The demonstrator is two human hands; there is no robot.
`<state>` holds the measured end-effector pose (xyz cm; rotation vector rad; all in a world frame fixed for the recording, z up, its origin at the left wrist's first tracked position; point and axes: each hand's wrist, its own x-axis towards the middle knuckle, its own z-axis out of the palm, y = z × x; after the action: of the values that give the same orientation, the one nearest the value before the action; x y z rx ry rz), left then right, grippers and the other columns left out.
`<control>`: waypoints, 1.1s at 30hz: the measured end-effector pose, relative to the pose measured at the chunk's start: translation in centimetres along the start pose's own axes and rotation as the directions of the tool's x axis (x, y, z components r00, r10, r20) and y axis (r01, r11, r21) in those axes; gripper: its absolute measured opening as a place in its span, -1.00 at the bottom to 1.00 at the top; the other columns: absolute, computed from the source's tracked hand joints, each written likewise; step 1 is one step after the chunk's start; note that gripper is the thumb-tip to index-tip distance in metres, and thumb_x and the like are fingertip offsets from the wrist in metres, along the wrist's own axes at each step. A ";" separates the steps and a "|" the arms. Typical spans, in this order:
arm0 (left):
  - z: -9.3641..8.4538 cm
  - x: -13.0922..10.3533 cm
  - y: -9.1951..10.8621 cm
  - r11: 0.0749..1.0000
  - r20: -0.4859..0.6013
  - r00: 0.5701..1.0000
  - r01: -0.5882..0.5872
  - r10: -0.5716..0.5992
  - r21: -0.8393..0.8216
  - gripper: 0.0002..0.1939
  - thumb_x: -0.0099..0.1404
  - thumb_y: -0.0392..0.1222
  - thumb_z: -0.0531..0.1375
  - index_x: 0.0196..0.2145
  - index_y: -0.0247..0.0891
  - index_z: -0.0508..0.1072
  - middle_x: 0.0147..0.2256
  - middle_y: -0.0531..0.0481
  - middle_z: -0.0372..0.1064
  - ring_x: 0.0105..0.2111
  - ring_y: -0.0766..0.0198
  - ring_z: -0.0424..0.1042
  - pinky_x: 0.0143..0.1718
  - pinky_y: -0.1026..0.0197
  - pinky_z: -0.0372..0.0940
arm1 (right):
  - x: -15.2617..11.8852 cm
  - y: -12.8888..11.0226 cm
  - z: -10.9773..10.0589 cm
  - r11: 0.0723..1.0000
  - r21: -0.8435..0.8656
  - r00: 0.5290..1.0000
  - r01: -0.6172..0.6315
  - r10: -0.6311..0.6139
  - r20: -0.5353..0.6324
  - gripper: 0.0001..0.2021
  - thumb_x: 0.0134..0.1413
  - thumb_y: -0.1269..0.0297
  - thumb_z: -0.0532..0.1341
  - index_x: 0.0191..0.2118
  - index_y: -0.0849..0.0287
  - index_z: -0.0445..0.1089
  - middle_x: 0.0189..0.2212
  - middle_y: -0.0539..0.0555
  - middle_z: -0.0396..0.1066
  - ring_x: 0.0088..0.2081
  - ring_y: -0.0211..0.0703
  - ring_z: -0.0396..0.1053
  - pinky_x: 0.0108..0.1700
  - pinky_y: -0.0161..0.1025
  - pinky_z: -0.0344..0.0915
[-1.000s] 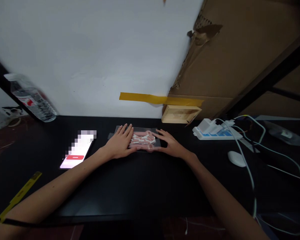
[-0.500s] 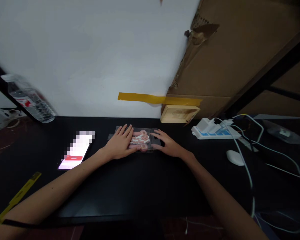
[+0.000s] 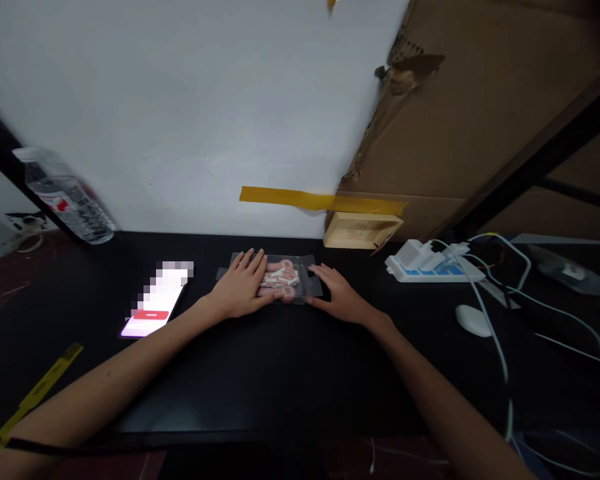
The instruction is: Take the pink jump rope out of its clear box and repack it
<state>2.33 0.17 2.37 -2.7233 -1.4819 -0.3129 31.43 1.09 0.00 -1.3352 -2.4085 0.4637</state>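
Observation:
A clear plastic packet lies flat on the black table, with pink round-ended pieces and several small white and pink sticks showing inside it. My left hand rests palm down over the packet's left part, fingers stretched out and hiding what lies under them. At the packet's right edge is my right hand, fingers apart and bent slightly toward the plastic. Whether its fingertips touch the packet I cannot tell.
A lit phone lies left of my left forearm. A water bottle leans at the far left. Toward the right are a shallow box, a white power strip with cables, and a white mouse. A wall stands behind the black table.
My right hand has drawn back a little to the right, its fingers now lying less far over the packet. My left hand stays in place. The camera view has shifted slightly.

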 end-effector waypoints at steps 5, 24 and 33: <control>0.2 0.0 -0.2 1.000 -0.020 1.000 -0.022 0.022 0.005 -0.03 0.31 0.46 -0.09 0.40 -0.33 -0.05 0.39 -0.30 -0.09 0.39 -0.21 -0.17 0.35 -0.15 -0.19 | 0.4 -0.7 1.3 0.999 -0.029 0.997 -0.017 0.015 -0.072 -0.20 0.15 -0.18 0.19 0.37 0.16 0.06 0.34 0.32 0.14 0.38 0.31 0.01 0.36 0.31 -0.06; -0.3 0.1 0.0 0.999 -0.051 0.998 -0.036 0.035 -0.016 -0.06 0.25 0.45 0.06 0.33 -0.32 0.09 0.30 -0.35 0.07 0.31 -0.29 0.01 0.31 -0.21 -0.10 | 0.0 -1.2 0.6 0.996 -0.021 0.990 0.083 -0.084 -0.116 -0.53 0.35 0.08 0.05 0.23 0.20 0.35 0.29 0.29 0.23 0.35 0.16 0.10 0.33 0.20 0.10; -0.6 0.4 -0.4 0.998 -0.026 0.998 -0.058 0.057 -0.011 0.04 0.14 0.53 0.09 0.34 -0.24 0.08 0.27 -0.33 0.12 0.26 -0.30 0.07 0.26 -0.29 -0.08 | 0.1 -1.4 0.9 0.981 -0.149 0.992 0.126 -0.124 0.023 -0.48 0.39 0.09 -0.04 0.34 0.18 0.19 0.36 0.24 0.12 0.40 0.16 -0.02 0.36 0.23 0.00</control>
<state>2.16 0.67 3.00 -2.7540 -1.3971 -0.3542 29.93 0.35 -0.11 -1.2331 -2.5637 0.2626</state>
